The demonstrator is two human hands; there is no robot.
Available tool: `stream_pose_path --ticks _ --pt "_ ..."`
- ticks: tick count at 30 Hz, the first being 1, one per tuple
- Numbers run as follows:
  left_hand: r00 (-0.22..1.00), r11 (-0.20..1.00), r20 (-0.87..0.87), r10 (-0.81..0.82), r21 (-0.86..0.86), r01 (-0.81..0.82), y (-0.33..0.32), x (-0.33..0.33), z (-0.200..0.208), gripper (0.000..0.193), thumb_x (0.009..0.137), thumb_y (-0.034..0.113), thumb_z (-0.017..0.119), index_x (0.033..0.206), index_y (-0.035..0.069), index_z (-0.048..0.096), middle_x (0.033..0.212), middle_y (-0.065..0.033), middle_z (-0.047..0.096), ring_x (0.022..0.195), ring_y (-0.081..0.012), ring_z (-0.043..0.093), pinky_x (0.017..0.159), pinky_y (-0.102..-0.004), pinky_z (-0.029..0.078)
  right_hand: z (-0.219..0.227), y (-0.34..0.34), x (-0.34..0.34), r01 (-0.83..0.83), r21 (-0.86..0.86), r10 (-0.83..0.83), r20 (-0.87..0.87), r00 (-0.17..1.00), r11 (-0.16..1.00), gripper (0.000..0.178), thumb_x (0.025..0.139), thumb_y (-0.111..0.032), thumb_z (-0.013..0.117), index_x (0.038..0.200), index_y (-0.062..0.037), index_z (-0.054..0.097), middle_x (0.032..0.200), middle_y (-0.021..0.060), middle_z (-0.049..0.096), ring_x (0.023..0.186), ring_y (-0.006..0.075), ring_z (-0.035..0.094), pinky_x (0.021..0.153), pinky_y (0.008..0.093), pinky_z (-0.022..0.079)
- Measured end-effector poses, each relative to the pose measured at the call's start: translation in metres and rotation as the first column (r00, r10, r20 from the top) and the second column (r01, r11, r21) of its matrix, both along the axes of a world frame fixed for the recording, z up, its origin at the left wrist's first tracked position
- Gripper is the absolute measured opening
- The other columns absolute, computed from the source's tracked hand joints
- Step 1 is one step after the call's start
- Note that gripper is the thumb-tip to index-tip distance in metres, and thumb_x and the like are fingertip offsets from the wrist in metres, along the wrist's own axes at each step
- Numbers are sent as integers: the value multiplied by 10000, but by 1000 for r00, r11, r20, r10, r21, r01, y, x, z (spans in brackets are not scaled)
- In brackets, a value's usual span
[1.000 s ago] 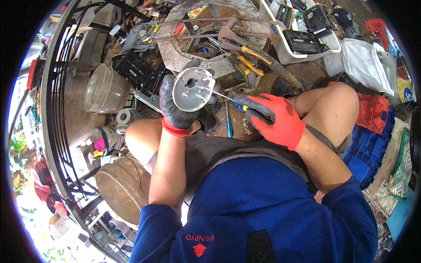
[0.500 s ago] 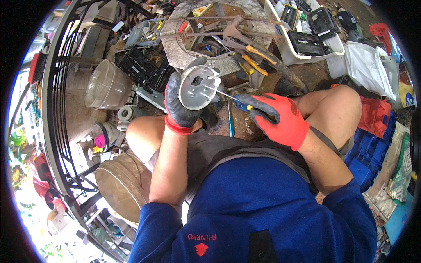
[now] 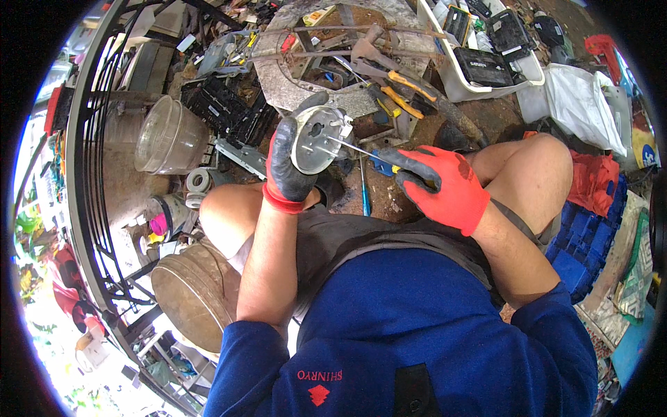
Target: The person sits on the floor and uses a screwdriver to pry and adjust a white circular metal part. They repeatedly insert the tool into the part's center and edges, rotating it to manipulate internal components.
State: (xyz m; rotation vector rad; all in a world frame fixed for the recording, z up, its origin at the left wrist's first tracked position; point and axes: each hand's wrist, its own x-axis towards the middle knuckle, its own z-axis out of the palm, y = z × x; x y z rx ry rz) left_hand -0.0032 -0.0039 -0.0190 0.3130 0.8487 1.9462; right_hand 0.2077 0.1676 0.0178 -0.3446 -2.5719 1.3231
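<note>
— What is hidden?
— Some fingers of the left hand (image 3: pixel 290 163), behind the metal disc (image 3: pixel 313 154); inside the right hand (image 3: pixel 448 189), most of the handle of the screwdriver (image 3: pixel 365 151).
— And its tip?
— Too small to tell whether it touches.

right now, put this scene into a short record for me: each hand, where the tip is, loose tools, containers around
left hand: gloved hand gripping a round metal disc near its edge
right hand: gloved hand holding a screwdriver by its handle
screwdriver tip: at the disc's face; firm contact cannot be told
loose tool between the legs: blue-handled tool
loose tool farther out: orange-handled pliers
container, upper right: white bin with black cases
container, left: clear round tub
</note>
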Motion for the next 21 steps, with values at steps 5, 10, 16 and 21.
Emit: stream_pose_path --ticks 5,10,16,21 --pt "925 973 -379 -40 -223 -50 1 2 0 846 959 576 555 1490 -59 378 1359 -219 581 1258 -318 576 1102 -453 444 -7 0 2 36 -129 -30 54 998 991 375 839 -195 699 1181 -43 681 1007 217 700 903 404 683 775 450 559" --pt "914 981 -405 -33 -190 -48 1 4 -3 649 1017 465 519 1430 -36 495 1292 -148 639 1208 -240 594 1068 -379 432 -19 7 3 69 -176 -29 219 975 982 307 842 -155 699 1108 -5 664 974 212 704 876 355 688 756 421 538" --pt "836 947 -539 -103 -310 -84 1 2 -4 750 1000 559 478 1466 -27 445 1325 -173 612 1216 -288 597 1030 -419 474 -24 12 -5 7 -251 48 213 976 968 359 828 -50 709 1167 -3 601 1102 165 697 925 261 675 802 348 519" --pt "771 924 -623 -128 -357 -135 4 8 0 686 1022 519 452 1434 -28 492 1329 -168 615 1229 -263 587 1057 -399 444 -38 0 -10 9 -248 -25 -61 998 969 349 836 -147 694 1145 -11 606 1046 179 680 962 331 674 792 426 510"
